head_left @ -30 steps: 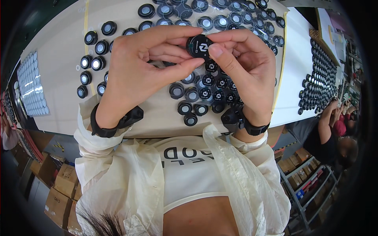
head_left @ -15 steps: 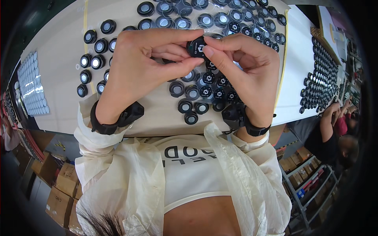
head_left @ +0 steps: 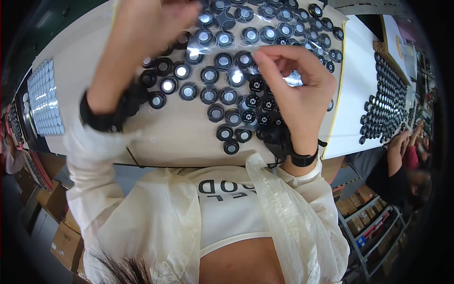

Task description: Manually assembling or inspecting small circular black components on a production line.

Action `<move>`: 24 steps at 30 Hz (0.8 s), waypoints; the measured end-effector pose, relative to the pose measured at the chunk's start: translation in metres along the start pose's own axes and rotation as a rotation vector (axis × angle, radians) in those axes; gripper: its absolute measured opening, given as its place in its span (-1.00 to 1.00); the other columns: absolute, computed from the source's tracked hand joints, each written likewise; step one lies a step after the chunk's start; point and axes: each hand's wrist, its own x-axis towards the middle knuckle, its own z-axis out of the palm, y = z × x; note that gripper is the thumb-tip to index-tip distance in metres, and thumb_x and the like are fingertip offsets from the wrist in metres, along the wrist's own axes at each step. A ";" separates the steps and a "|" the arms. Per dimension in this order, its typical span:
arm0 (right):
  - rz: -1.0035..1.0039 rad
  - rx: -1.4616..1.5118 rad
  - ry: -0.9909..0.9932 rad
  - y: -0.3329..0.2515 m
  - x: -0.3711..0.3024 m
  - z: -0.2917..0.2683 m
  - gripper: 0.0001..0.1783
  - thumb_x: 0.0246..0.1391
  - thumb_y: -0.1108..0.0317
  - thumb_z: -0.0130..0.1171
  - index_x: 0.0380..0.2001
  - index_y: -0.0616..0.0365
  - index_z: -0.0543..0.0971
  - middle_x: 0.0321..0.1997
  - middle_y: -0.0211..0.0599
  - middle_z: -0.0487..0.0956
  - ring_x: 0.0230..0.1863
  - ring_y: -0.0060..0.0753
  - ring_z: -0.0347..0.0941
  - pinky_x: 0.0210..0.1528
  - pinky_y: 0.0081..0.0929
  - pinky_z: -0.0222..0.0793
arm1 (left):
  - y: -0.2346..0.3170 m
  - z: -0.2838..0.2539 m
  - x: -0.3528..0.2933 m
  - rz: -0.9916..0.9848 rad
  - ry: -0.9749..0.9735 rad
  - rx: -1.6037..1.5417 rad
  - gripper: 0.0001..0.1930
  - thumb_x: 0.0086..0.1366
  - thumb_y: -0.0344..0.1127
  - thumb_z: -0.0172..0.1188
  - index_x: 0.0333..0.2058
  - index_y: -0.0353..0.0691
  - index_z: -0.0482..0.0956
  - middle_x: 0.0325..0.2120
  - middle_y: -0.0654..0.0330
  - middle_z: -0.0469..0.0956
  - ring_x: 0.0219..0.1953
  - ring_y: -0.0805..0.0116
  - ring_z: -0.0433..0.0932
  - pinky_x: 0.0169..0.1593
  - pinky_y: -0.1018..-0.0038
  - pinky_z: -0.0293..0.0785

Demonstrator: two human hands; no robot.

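Across the beige bench (head_left: 179, 139), black round pieces (head_left: 222, 60) lie just beside the right hand (head_left: 305, 85), fingertips together, grasp unclear, and near the left hand (head_left: 149, 26), its fingers too blurred to tell.

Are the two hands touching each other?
Apart. The head view shows a wide gap, with black discs showing between the left hand and the right hand.
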 end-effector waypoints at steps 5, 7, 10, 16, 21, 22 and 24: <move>0.141 0.134 -0.073 -0.003 0.007 -0.010 -0.88 -0.02 0.46 0.38 -0.36 0.22 0.69 -0.43 -0.41 0.65 -0.46 -0.65 0.43 -0.37 -0.67 0.34 | -0.060 -0.037 0.070 0.214 0.224 0.720 -0.75 0.11 -0.54 0.15 -0.22 -0.35 0.67 -0.29 -0.11 0.63 -0.20 -0.06 0.62 -0.10 0.19 0.54; 0.146 0.101 -0.069 -0.003 0.008 -0.019 -0.87 -0.01 0.47 0.36 -0.33 0.23 0.69 -0.42 -0.40 0.65 -0.45 -0.64 0.43 -0.36 -0.66 0.35 | -0.070 -0.032 0.073 0.144 0.132 0.728 -0.75 0.12 -0.53 0.13 -0.20 -0.35 0.67 -0.28 -0.12 0.63 -0.20 -0.07 0.61 -0.09 0.17 0.53; 0.201 0.004 -0.078 0.004 0.007 -0.038 -0.85 0.01 0.49 0.33 -0.29 0.24 0.68 -0.40 -0.37 0.65 -0.43 -0.61 0.45 -0.34 -0.63 0.37 | -0.052 -0.013 0.056 0.111 0.030 0.738 -0.72 0.16 -0.52 0.09 -0.16 -0.35 0.65 -0.28 -0.15 0.62 -0.21 -0.11 0.60 -0.08 0.15 0.52; 0.166 -0.255 -0.313 0.018 0.011 -0.064 -0.69 0.01 0.50 0.30 -0.11 0.17 0.63 -0.27 -0.22 0.58 -0.31 -0.36 0.48 -0.22 -0.47 0.43 | -0.001 -0.017 -0.011 0.065 -0.222 0.360 -0.27 0.13 -0.54 0.29 0.29 -0.02 0.28 0.01 0.02 0.57 0.05 -0.03 0.51 0.12 0.25 0.46; 0.092 -0.366 -0.408 0.020 0.025 -0.052 -0.71 0.00 0.50 0.31 -0.14 0.20 0.62 -0.26 -0.14 0.58 -0.28 -0.25 0.50 -0.18 -0.38 0.45 | -0.002 -0.006 -0.017 0.094 -0.150 0.379 -0.35 0.13 -0.52 0.32 0.22 -0.04 0.39 -0.02 0.03 0.57 -0.01 0.02 0.55 0.03 0.26 0.49; 0.114 -0.373 -0.413 0.021 0.027 -0.049 -0.72 -0.01 0.49 0.32 -0.16 0.21 0.61 -0.25 -0.12 0.58 -0.27 -0.21 0.50 -0.17 -0.37 0.46 | -0.001 -0.008 -0.017 0.060 -0.151 0.397 -0.37 0.13 -0.51 0.32 0.20 -0.05 0.42 -0.05 0.04 0.58 -0.05 0.03 0.56 0.00 0.27 0.50; 0.079 -0.398 -0.381 0.029 0.033 -0.047 -0.72 -0.01 0.50 0.32 -0.16 0.23 0.61 -0.26 -0.12 0.58 -0.28 -0.22 0.51 -0.17 -0.38 0.46 | 0.004 -0.010 -0.017 0.050 -0.106 0.369 -0.43 0.14 -0.50 0.32 0.16 -0.07 0.46 -0.08 0.06 0.58 -0.08 0.03 0.56 -0.03 0.28 0.50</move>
